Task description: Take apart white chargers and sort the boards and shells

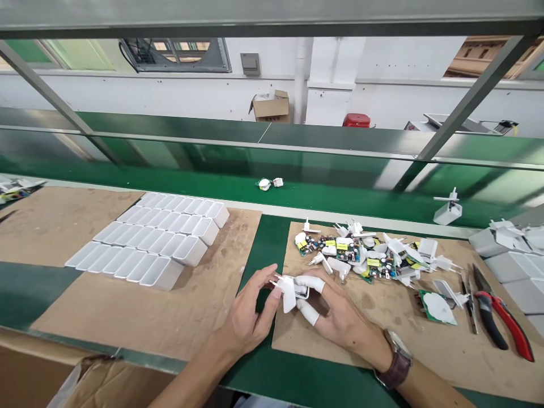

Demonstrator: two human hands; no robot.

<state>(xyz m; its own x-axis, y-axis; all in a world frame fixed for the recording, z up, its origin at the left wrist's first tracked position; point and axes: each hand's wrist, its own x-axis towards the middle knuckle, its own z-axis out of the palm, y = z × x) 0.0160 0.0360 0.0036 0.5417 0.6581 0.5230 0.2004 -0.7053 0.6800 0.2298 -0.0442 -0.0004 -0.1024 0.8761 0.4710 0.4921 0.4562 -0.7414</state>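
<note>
My left hand [249, 317] pinches a white two-pin plug cover [289, 298] between thumb and fingers. White tape or finger cots wrap the thumb and index finger of my right hand [340, 311], which grips a small white plastic case [302, 290]. The cover sits tilted against the case's near left side. Something dark shows inside the case, but I cannot make out the details. Just beyond my right hand lies a pile of circuit boards [345, 249] mixed with white plug covers [355, 228]. A single board with a white pad [437, 307] lies to the right.
Rows of open white cases [158, 272] stand on the left cardboard sheet [204, 317]. Red-handled cutters [504, 317] and tweezers [471, 306] lie at right, beside stacked white cases [518, 266]. Small parts [266, 184] and an assembled plug case [447, 213] sit farther back. A metal frame crosses overhead.
</note>
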